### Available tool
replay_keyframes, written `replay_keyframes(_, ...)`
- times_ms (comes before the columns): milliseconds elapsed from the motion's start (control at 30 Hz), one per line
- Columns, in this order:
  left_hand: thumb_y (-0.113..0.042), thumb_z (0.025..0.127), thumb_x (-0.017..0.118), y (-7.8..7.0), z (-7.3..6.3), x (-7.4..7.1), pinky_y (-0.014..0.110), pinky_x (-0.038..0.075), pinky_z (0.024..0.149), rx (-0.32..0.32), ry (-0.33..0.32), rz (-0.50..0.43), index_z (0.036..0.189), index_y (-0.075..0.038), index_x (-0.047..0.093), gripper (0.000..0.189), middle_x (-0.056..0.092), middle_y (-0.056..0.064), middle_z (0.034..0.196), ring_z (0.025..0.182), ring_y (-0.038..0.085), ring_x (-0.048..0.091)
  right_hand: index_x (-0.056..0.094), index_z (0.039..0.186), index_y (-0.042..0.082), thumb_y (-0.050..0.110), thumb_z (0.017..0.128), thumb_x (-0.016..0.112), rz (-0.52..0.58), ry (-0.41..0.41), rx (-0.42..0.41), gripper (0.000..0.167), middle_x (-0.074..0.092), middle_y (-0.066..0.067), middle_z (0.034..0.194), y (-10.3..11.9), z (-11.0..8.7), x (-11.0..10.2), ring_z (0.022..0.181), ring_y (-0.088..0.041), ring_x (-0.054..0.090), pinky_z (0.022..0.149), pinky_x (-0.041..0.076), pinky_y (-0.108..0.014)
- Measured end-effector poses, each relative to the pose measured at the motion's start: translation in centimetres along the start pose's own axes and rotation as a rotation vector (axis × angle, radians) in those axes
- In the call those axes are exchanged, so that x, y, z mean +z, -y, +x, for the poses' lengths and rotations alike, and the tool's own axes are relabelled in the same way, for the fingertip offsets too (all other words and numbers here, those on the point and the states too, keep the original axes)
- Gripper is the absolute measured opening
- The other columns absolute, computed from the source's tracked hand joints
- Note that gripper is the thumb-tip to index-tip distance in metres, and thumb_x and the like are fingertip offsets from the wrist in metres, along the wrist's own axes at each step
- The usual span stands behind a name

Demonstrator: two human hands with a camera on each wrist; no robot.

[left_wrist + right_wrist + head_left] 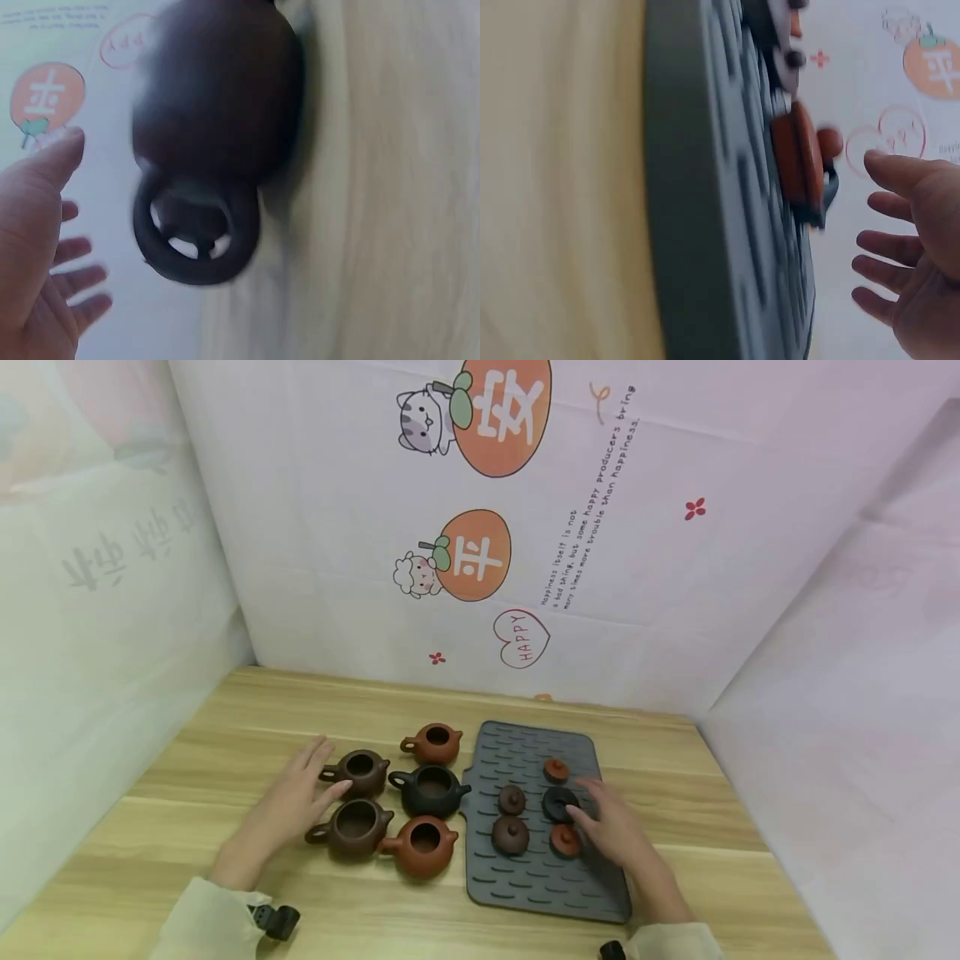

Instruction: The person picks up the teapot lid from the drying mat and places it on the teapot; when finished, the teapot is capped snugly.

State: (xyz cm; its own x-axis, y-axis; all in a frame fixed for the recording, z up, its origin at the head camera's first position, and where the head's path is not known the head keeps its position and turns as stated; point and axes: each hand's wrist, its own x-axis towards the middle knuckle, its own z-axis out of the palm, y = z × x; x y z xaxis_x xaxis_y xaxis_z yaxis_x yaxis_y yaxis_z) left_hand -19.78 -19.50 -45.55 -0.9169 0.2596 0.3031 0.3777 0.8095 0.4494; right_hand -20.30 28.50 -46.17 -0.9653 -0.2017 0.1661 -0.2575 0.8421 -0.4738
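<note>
My left hand point(292, 797) hovers beside the smaller dark brown teapot point(369, 786), its thumb and fingers spread near the loop handle. In the left wrist view, that hand point(30, 247) is apart from a dark teapot point(217, 97). Over the right side of a grey ridged mat point(543, 887) is my right hand point(618, 835), with thumb and forefinger apart at the black lid point(558, 806). The right wrist view has its fingers holding nothing, with a reddish lid point(799, 154) in front. Another reddish lid point(556, 769) lies farther back.
Lidless teapots stand left of the mat: a larger brown one point(356, 843), a black one point(435, 806) and two reddish ones, the front one point(423, 864) and the back one point(437, 752). Two brown lids lie on the mat, the smaller point(512, 799) behind the larger point(511, 837).
</note>
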Motion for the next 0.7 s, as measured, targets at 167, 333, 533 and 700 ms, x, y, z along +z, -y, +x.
replay_keyframes(167, -0.025, 0.096, 0.066, -1.6, -0.2, -0.1, 0.058, 0.04, 0.099, 0.095, -0.058, -0.055, 0.132, 0.007, 0.053, 0.05, 0.05, 0.026, 0.131, 0.12, 0.044, 0.048, 0.063, 0.124, 0.003, 0.016, 0.092, 0.071, 0.068, -0.049, -0.039, 0.036, 0.058, -0.018, 0.127, 2.4, -0.2, 0.6, 0.12, -0.039, 0.051, 0.097, 0.043, -0.056)
replay_keyframes(333, -0.023, 0.095, 0.067, -2.5, -0.8, -0.1, 0.056, 0.045, 0.096, 0.112, -0.036, -0.078, 0.127, 0.004, 0.059, 0.043, 0.057, 0.02, 0.123, 0.112, 0.04, 0.055, 0.068, 0.117, 0.006, 0.011, 0.088, 0.074, 0.091, -0.056, -0.045, 0.03, 0.064, -0.009, 0.116, 4.3, -0.5, 1.3, 0.107, -0.028, 0.06, 0.088, 0.051, -0.047)
replay_keyframes(533, -0.031, 0.095, 0.065, -2.9, -1.8, 0.4, 0.057, 0.043, 0.097, 0.083, 0.031, -0.127, 0.127, 0.001, 0.06, 0.045, 0.057, 0.018, 0.126, 0.115, 0.04, 0.054, 0.069, 0.115, 0.006, 0.01, 0.086, 0.075, 0.078, 0.003, -0.05, 0.029, 0.065, -0.006, 0.108, 5.4, -1.0, 2.3, 0.091, -0.018, 0.061, 0.075, 0.054, -0.037)
replay_keyframes(700, -0.039, 0.094, 0.065, -2.9, -2.4, 0.9, 0.058, 0.039, 0.1, 0.029, 0.067, -0.155, 0.128, 0.0, 0.06, 0.052, 0.056, 0.017, 0.129, 0.121, 0.04, 0.05, 0.069, 0.113, 0.007, 0.013, 0.086, 0.076, 0.089, 0.028, -0.038, 0.029, 0.064, -0.006, 0.109, 5.9, -1.3, 3.0, 0.091, -0.021, 0.062, 0.074, 0.053, -0.04)
